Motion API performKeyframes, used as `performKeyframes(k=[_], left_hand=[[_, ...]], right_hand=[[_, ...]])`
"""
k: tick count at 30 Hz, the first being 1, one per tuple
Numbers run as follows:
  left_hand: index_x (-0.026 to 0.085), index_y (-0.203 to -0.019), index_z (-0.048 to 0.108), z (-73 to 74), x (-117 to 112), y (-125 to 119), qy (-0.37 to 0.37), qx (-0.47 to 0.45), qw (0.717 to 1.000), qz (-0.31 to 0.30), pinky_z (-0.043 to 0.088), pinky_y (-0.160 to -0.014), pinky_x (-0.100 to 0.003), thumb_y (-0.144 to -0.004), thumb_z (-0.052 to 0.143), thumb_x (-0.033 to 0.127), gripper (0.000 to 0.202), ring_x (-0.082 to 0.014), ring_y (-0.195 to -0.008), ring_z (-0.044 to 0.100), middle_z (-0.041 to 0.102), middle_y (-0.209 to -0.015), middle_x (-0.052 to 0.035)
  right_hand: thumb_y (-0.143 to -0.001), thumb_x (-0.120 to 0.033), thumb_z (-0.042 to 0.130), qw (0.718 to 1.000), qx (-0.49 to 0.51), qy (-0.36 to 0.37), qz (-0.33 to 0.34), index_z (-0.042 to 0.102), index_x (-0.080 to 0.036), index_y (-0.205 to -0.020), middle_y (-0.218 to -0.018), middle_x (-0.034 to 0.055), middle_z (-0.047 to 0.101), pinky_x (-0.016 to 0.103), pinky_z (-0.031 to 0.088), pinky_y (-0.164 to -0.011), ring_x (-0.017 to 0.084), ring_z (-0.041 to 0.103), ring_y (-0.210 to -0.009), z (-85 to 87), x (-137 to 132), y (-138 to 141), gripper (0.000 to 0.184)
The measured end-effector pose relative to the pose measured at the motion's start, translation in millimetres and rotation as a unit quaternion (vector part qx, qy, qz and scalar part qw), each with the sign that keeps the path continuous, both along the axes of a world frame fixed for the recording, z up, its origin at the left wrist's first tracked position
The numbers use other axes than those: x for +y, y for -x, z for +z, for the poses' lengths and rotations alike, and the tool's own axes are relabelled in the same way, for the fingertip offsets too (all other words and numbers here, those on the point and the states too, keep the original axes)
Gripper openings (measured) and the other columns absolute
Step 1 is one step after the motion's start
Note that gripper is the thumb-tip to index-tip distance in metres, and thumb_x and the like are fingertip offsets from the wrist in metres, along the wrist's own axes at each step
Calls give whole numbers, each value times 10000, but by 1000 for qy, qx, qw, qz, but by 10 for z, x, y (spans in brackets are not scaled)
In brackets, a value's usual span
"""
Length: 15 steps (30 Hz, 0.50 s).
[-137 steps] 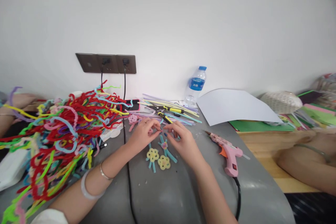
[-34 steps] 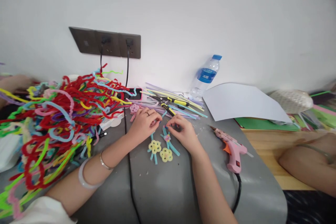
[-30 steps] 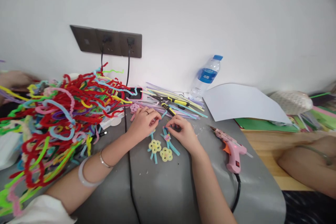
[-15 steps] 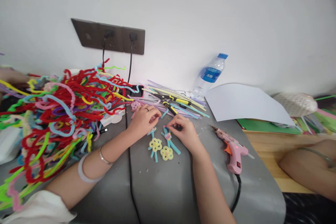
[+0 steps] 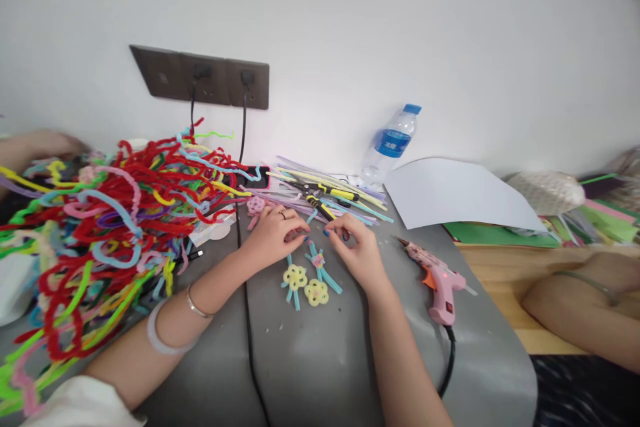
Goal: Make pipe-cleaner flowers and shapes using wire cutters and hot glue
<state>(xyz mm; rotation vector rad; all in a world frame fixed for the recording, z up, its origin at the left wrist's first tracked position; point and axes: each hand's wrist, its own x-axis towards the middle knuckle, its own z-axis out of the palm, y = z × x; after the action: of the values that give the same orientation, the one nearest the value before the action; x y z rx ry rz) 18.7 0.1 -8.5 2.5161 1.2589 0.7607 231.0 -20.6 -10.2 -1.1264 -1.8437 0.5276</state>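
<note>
My left hand (image 5: 273, 237) hovers above the grey table with thumb and fingertips drawn together. My right hand (image 5: 356, 247) faces it a short gap away, thumb and forefinger in a pinch. Anything between either hand's fingertips is too small to make out. Just below them lie a yellow pipe-cleaner flower (image 5: 295, 277) on light blue stems and a second yellow flower (image 5: 316, 292). A light blue stem piece with a small pink centre (image 5: 319, 260) rests near my right hand. Beside my left hand sits a pink flower (image 5: 256, 205), partly covered.
Tangled coloured pipe cleaners (image 5: 125, 213) heap up at left, near another person's hand (image 5: 45, 147). Yellow-handled pliers (image 5: 320, 203) lie on straight pipe cleaners. A water bottle (image 5: 393, 147), white paper (image 5: 460, 197) and pink glue gun (image 5: 440, 280) stand right; another person's arm (image 5: 575, 300) is beyond.
My right hand has come off the blue stem piece with the pink centre and risen slightly. That piece now lies free on the table. The camera view has shifted a little.
</note>
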Motion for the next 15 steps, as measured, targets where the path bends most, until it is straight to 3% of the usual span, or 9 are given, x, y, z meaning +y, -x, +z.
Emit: performKeyframes(k=[5, 10, 13, 15], left_hand=[[269, -996, 726, -21, -12, -8, 3, 15, 999, -49, 336, -859, -380, -888, 657, 234, 133, -207, -944, 584, 714, -934, 3], [256, -886, 715, -17, -6, -38, 2, 19, 999, -46, 330, -856, -381, -883, 637, 170, 115, -198, -920, 584, 707, -920, 10], [247, -863, 704, 4, 2, -35, -18, 2, 1000, -26, 344, -856, -380, -863, 629, 140, 131, -200, -907, 589, 701, -896, 7], [242, -860, 701, 13, 7, -24, -32, -7, 999, -7, 352, -855, -381, -851, 631, 135, 128, -207, -923, 592, 699, -904, 1]], right_hand=[[-932, -241, 533, 996, 42, -15, -79, 643, -229, -881, -731, 18, 587, 319, 390, -633, 185, 496, -662, 185, -348, -165, 122], [-921, -395, 580, 977, 64, -6, -202, 670, -267, -885, -844, 62, 655, 346, 419, -667, 233, 573, -750, 280, -810, -537, 160], [-870, -504, 591, 945, 59, 90, -309, 656, -272, -902, -774, 51, 663, 338, 436, -601, 224, 572, -645, 247, -1002, -847, 244], [-823, -553, 578, 922, 36, 140, -360, 624, -263, -809, -677, 44, 653, 337, 443, -578, 226, 581, -606, 169, -1060, -1068, 294]])
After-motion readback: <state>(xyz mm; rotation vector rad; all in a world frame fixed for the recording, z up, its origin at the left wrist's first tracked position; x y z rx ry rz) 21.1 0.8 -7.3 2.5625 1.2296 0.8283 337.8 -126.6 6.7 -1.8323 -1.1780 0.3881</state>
